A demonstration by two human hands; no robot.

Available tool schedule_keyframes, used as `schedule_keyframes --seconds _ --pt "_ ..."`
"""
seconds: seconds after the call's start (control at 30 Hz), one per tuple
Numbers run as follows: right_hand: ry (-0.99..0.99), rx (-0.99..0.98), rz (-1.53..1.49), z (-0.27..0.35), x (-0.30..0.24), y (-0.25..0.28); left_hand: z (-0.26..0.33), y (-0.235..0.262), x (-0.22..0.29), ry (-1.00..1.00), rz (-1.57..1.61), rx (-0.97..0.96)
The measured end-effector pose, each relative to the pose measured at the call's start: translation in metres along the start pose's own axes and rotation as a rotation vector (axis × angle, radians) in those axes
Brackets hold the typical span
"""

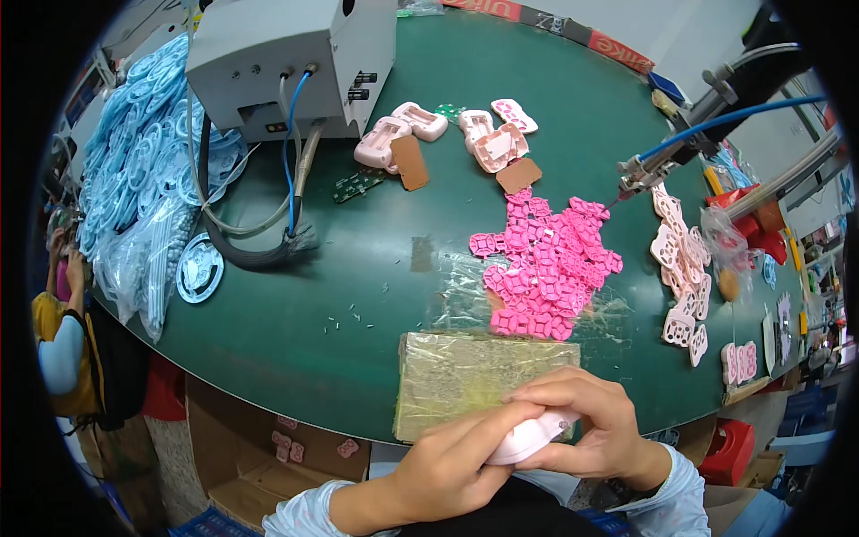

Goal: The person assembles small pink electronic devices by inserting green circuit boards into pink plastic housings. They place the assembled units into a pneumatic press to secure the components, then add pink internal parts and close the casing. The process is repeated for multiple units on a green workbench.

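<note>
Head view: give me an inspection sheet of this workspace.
Surface: green table, a taped board at its near edge.
Job's things: pale pink shell held in both hands.
Clutter: pink pad pile, pink shells, pale parts row, blue rings in bags.
Grippers: left hand and right hand closed on the shell.
Cables: hoses from grey machine.
Surroundings: cardboard box, another person at left.

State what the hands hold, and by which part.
Both hands, left hand and right hand, pinch a pale pink plastic shell by its opposite ends.
</note>
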State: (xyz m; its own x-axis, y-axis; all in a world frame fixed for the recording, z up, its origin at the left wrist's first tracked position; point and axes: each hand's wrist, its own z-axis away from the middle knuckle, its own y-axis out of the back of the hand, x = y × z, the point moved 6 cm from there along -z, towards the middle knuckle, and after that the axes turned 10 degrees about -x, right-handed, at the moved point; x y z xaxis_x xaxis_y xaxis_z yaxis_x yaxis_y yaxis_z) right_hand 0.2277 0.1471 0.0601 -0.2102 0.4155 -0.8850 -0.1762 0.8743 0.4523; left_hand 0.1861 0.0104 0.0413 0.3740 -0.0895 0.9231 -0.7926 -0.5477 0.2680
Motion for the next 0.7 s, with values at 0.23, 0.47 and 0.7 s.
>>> schedule_keyframes --seconds 0.23,0.47,0.7 --pt "-0.159 0.055 -0.186 0.010 0.027 -0.009 0.000 -0.005 -0.010 0.043 -0.034 0.032" --pt "0.019 0.143 -0.093 0.012 -0.004 0.021 0.008 0.005 -0.042 0.586 1.171 0.169" --pt "0.301 0.028 0.479 0.015 -0.007 0.009 0.004 -0.006 -0.041 0.795 1.151 -0.035"
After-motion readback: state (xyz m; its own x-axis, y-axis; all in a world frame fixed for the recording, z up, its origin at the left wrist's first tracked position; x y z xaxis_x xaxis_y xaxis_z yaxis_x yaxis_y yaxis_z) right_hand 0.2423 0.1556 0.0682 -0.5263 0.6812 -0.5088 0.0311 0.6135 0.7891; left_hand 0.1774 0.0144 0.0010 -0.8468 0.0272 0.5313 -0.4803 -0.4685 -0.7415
